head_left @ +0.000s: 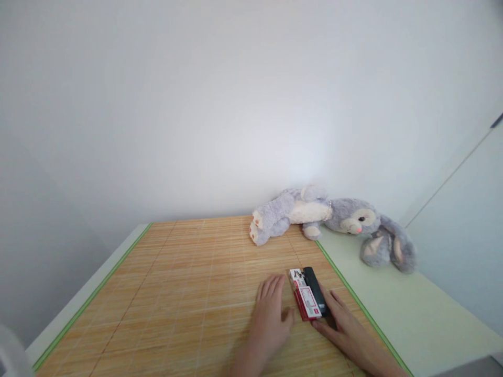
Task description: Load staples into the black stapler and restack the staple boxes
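A small red and white box [305,297], which looks like a staples box, lies on the bamboo mat [188,293]. Directly along its right side is a black stapler [315,289]. My left hand [270,318] rests on the mat to the left of the box, fingers stretched forward and thumb apart, holding nothing. From the right, my right hand [346,329] reaches in with fingers and thumb spread. Its fingers lie along the stapler's right side and its thumb is by the near end of the box; whether they press on either is unclear.
A grey and cream plush rabbit [310,212] lies on its side at the back right, partly on the mat. The mat has green edging over a pale table [412,303]. A white wall [204,104] stands behind, with a panel [467,220] at right.
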A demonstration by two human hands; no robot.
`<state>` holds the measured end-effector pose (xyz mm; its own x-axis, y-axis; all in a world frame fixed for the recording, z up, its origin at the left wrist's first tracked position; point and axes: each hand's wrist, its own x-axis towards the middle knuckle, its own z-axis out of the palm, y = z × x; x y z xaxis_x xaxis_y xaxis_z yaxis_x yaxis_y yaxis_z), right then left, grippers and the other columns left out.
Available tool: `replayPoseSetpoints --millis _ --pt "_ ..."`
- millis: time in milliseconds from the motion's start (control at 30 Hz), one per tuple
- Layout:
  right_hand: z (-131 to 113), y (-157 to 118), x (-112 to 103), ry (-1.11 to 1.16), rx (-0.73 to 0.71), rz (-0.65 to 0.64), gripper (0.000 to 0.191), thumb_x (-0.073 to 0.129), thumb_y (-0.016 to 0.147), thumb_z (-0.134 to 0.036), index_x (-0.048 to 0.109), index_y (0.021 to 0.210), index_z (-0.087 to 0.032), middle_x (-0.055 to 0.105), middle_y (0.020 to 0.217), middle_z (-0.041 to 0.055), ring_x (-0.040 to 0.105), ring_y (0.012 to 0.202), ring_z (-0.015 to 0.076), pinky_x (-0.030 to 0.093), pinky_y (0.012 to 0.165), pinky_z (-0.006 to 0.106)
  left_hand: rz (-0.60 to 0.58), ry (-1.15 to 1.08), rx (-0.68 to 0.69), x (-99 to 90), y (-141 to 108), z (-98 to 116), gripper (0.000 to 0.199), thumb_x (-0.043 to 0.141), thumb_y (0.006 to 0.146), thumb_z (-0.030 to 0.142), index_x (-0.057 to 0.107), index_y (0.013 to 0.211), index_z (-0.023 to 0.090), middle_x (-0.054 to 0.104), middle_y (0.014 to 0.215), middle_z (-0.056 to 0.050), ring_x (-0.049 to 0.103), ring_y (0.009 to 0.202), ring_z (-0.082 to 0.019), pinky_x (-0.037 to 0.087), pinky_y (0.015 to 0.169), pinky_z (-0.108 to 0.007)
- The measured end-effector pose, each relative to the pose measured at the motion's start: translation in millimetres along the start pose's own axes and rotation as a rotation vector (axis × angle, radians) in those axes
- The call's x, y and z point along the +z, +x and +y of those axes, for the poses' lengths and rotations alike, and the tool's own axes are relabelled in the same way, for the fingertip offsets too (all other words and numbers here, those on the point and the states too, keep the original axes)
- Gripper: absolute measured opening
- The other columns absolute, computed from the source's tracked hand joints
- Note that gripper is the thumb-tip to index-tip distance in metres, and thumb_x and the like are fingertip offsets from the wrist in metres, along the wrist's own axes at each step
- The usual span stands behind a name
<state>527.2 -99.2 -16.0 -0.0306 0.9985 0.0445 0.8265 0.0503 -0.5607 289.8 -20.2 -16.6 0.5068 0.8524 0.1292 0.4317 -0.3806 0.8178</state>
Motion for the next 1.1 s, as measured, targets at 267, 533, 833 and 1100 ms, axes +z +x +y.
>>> replayPoseSetpoints --millis 267,533,833,1100 --pt "-10 4 -8 -0.006 -0.053 -0.023 0.078 0.058 0.097 -0.051 0.025 0.164 -0.028 0.030 0.169 0.0067 0.025 0.157 0.0286 0.016 0.131 0.051 -0.119 0.089 0.123 -12.5 16 -1 0.083 0.075 0.081 0.045 0.041 0.157 0.034 0.040 0.164 -0.002 0.033 0.154 -0.031 0.010 0.132 -0.054" --pt "-11 5 -6 -0.054 -0.076 -0.017 0.075 0.054 0.100 -0.049 0.023 0.164 -0.028 0.027 0.170 0.0075 0.026 0.157 0.0274 0.015 0.130 0.052 -0.100 0.107 0.153 -10.2 15 -4 0.083 0.074 0.081 0.037 0.040 0.157 0.034 0.039 0.165 -0.001 0.034 0.153 -0.028 0.009 0.132 -0.052" --pt "-7 7 -4 -0.087 -0.108 -0.017 0.076 0.054 0.099 -0.048 0.020 0.165 -0.028 0.028 0.170 0.0073 0.028 0.156 0.0267 0.013 0.130 0.053 -0.080 0.106 0.147 -10.9 13 -8 0.081 0.075 0.082 0.040 0.041 0.156 0.033 0.041 0.164 -0.001 0.035 0.153 -0.027 0.011 0.132 -0.050" --pt "-5 4 -3 -0.093 -0.075 0.003 0.080 0.053 0.098 -0.048 0.016 0.166 -0.025 0.026 0.170 0.0089 0.024 0.157 0.0284 0.016 0.130 0.053 -0.036 0.031 0.107 -14.3 -4 -1 0.070 0.066 0.089 0.036 0.044 0.156 0.033 0.044 0.162 -0.001 0.039 0.151 -0.028 0.019 0.131 -0.051"
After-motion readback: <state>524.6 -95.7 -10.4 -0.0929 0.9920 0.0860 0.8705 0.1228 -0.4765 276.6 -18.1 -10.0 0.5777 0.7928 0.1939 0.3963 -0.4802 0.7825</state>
